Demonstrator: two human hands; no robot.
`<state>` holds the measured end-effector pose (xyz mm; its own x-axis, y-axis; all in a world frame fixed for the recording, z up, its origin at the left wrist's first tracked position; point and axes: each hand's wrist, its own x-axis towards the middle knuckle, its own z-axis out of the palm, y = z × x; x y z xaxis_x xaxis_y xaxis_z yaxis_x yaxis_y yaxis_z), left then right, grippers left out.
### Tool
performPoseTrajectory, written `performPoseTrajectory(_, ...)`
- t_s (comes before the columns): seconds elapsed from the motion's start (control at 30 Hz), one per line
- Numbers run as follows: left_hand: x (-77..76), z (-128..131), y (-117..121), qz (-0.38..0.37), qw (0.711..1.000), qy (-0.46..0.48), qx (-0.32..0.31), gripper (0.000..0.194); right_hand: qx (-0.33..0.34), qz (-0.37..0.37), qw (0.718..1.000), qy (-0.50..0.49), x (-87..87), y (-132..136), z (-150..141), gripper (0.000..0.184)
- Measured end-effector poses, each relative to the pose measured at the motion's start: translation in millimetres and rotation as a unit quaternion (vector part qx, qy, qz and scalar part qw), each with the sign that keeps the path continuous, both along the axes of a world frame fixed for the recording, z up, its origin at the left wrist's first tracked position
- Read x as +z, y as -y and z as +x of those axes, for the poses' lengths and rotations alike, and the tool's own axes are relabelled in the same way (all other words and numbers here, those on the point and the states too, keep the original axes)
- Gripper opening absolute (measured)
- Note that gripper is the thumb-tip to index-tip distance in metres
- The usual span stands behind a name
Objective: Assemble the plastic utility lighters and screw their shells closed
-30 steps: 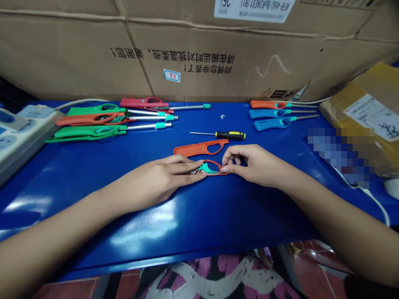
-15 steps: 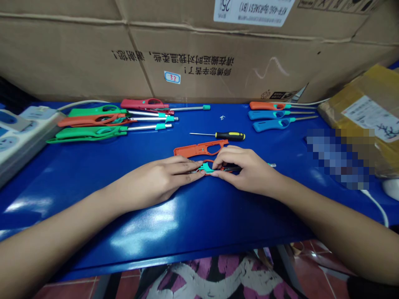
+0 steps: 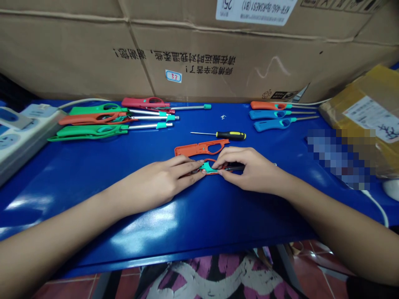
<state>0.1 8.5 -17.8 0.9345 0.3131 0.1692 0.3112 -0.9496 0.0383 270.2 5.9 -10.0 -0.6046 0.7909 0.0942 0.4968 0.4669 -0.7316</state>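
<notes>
Fingers (image 3: 190,168) of the left hand (image 3: 158,178), in the head view: set slightly apart, tips resting on the left end of an opened orange utility lighter (image 3: 210,160). Opposite, thumb and index of the right hand (image 3: 257,170) drawn close together at the right edge of the turquoise trigger (image 3: 206,167); too small to tell whether pinching it or just touching. Lies on the blue table (image 3: 140,236) between both hands, on the near side of a loose orange shell half (image 3: 187,150), with a black-and-yellow screwdriver (image 3: 232,135) beyond.

Looks light enough to skid on such a glossy surface, so probably needs steadying at the broad handle end. Likely stiff in the plastic, smooth, a little slippery. Seems most delicate at the small inner parts, apt to pop loose if pressed unevenly; best held by the outer rim, lightly. Better not to lever on the metal rod (image 3: 235,168).

Shows bright orange plastic curving round the finger loop, turquoise inside it, dark and slim along the rod to the right, partly hidden by the right hand.
</notes>
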Motion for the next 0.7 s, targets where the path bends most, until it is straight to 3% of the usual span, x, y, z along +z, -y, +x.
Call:
performPoseTrajectory(0.37, 4.2, 2.4, -0.8, -0.028, 0.998, 0.058, 0.000, 0.040, 0.011, -0.034, 0.999, -0.025, -1.2, -6.0, 8.2, 0.019)
performPoseTrajectory(0.57, -1.2, -1.1, -6.1, -0.001, 0.994, 0.102, -0.027, 0.035, -0.007, -0.043, 0.999, -0.022, -3.7, -7.7, 7.2, 0.017)
performPoseTrajectory(0.7, -4.3, -2.3, -6.1, -0.029, 0.988, 0.153, -0.020, 0.029, -0.012, -0.043, 0.999, -0.019, -3.5, -7.7, 6.1, 0.016)
